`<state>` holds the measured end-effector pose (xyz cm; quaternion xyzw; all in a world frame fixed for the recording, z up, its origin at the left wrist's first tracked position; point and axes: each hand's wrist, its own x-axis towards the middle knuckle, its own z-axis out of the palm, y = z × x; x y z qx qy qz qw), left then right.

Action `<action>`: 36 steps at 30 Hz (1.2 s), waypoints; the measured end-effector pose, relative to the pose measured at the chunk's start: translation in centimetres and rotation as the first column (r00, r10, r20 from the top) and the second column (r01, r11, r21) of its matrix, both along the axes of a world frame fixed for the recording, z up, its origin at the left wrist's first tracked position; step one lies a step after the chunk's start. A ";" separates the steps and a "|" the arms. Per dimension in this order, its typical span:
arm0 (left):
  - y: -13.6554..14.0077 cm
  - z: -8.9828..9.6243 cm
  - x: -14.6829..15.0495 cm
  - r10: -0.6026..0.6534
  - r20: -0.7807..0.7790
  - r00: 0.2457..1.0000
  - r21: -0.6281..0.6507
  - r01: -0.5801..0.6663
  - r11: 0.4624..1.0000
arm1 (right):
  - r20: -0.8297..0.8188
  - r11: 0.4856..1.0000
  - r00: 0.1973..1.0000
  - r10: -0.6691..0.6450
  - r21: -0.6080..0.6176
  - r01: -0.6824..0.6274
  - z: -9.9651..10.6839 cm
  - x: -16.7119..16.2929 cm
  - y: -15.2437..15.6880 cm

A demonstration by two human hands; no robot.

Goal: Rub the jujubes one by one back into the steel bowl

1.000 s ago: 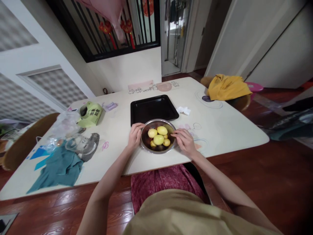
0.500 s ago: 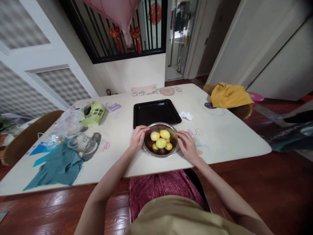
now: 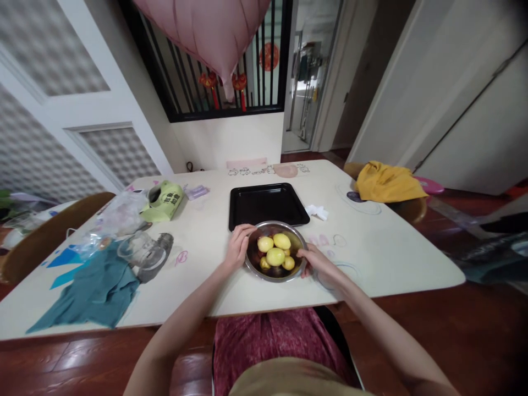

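Observation:
A round metal bowl (image 3: 276, 279) sits near the front edge of the white table, holding several smooth yellow, oval and round pieces of produce (image 3: 275, 257); I cannot tell their exact kind. Darker reddish bits show beneath them. My left hand (image 3: 239, 246) holds the bowl's left side, fingers along the rim. On the opposite side my right hand (image 3: 318, 263) grips the rim, its thumb on top and fingers curled beneath, partly hidden. Just behind the bowl lies a black rectangular baking tray (image 3: 268, 204), its front edge close to the bowl's rim.
A crumpled white tissue (image 3: 317, 212) lies right of the tray. On the left are a teal cloth (image 3: 88, 291), a clear glass-like container (image 3: 142, 250), a plastic bag (image 3: 119, 214) and a green box (image 3: 165, 201). Yellow fabric (image 3: 388, 182) drapes a chair at right. A pink balloon (image 3: 210, 33) hangs ahead.
My right hand has shifted from resting fingertips on the rim to gripping it with fingers underneath. My left hand stays at the bowl's left side. The camera view has tilted up slightly.

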<state>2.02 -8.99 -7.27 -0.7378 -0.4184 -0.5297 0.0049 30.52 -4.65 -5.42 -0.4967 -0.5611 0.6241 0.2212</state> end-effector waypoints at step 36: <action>6.0 -1.3 -1.2 0.173 -0.227 0.958 -0.249 -0.229 0.941 | 0.667 0.765 0.700 -0.256 0.583 -0.276 12.5 -11.5 16.8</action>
